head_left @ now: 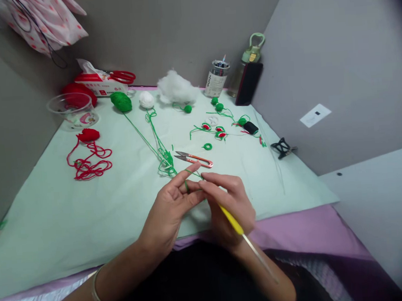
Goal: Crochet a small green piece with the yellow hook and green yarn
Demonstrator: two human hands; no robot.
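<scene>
Yellow hook [231,218] sits pinched in the right hand [238,198], the loosely curled left hand [168,208] pinching yarn [186,186] near the cloth edge [293,208].

The left grip [165,211] and right grip [233,203] are bare human hands with slim fingers, joined to forearms that are also bare along their visible length. Around the left forearm, a little below the wrist, runs a thin, smooth, rounded bangle [95,291] in a pale, silvery tone with a soft shine. The torso wears a plain black top [191,278], its surface so dark and blurred at the bottom edge that the fabric and cut are hard to judge.
</scene>
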